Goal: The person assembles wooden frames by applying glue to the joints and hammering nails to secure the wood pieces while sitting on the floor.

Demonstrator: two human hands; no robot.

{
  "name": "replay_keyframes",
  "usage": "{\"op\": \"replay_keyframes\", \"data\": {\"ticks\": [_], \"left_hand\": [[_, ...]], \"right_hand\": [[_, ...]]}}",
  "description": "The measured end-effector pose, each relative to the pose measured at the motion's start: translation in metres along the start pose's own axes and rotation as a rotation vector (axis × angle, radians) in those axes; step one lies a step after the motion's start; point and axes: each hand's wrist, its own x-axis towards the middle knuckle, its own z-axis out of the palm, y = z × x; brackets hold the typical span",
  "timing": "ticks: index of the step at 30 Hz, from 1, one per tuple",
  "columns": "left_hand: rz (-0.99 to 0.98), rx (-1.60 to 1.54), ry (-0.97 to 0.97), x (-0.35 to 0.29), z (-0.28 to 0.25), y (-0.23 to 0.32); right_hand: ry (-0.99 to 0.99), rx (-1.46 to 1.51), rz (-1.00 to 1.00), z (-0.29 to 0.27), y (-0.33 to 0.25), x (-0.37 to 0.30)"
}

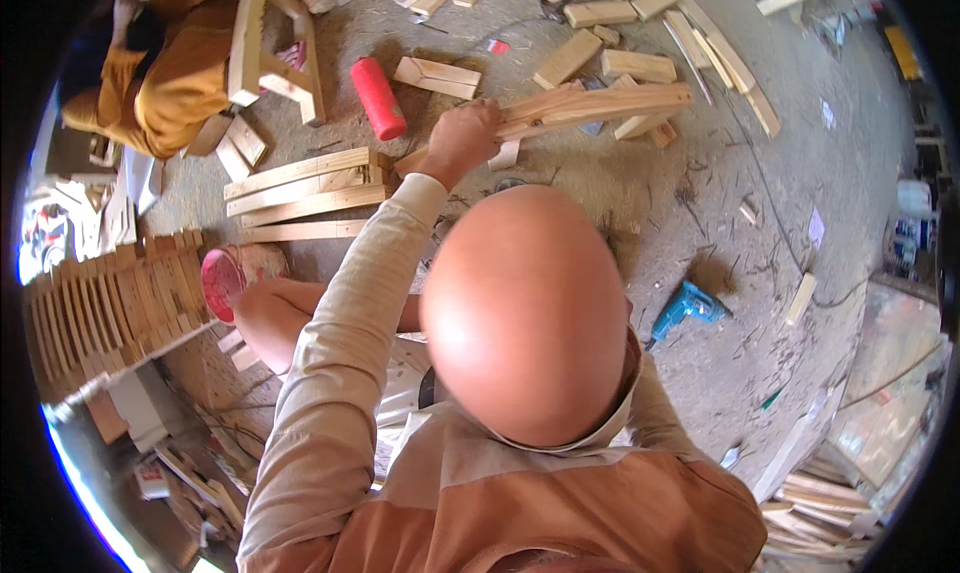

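Observation:
My left hand [462, 140] is closed around a long wooden board [595, 108], near its left end. The board stretches to the right, above the floor. My left arm reaches up to it in a pale sleeve. A rounded shape in the middle of the view covers much of the area below the board. My right sleeve [660, 403] shows at its right side, but the right hand is hidden. Left of the board lies a stack of wooden beams [305, 188]. A red cylindrical bottle [378, 98] lies just beyond my left hand.
A blue power drill [690, 308] lies on the floor at right. Wood offcuts [640, 68] are scattered at the far side. Another person in orange clothing [185, 88] is at the upper left, beside a wooden frame [248, 43]. Slatted wood [120, 298] stands at left.

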Motion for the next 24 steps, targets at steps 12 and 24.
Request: {"op": "replay_keyframes", "data": {"ticks": [12,24], "left_hand": [[-0.062,-0.082,0.056,-0.005,0.002,-0.005],[-0.026,-0.046,0.051,-0.012,0.002,-0.005]], "right_hand": [[0.384,0.268,0.101,-0.126,0.084,-0.064],[1.328,0.909,-0.751,-0.453,-0.047,-0.329]]}}
